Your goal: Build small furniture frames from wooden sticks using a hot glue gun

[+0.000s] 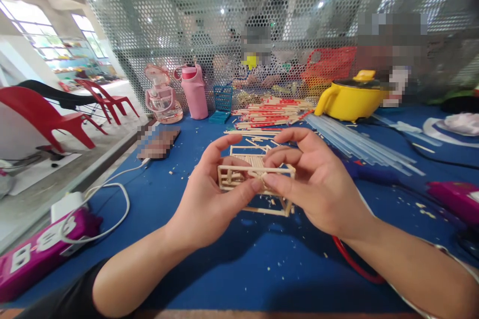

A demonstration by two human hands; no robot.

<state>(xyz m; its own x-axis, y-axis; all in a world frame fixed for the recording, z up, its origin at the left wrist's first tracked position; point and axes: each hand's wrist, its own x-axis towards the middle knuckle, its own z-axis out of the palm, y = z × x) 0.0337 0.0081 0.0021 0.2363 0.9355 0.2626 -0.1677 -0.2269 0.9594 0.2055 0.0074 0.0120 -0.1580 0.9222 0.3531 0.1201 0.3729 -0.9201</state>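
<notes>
A small box-like frame of thin wooden sticks (239, 170) is held up between my two hands, above a blue tabletop. My left hand (209, 204) grips its left side, with the thumb on the near face and the fingers partly hidden behind it. From the right, my right hand (325, 189) pinches the frame near its middle, thumb and fingertips close to the left thumb. The index finger of the right hand arches over the top. Whether a small piece sits between the thumbs, I cannot tell.
Behind the frame lie wooden sticks with red markings (269, 113). Translucent sticks (362, 144) and a yellow pot (352, 102) stand to the right. Two pink bottles (195, 92) are by the mesh screen (164, 20). Left are a phone (160, 143) and a purple power strip (48, 246).
</notes>
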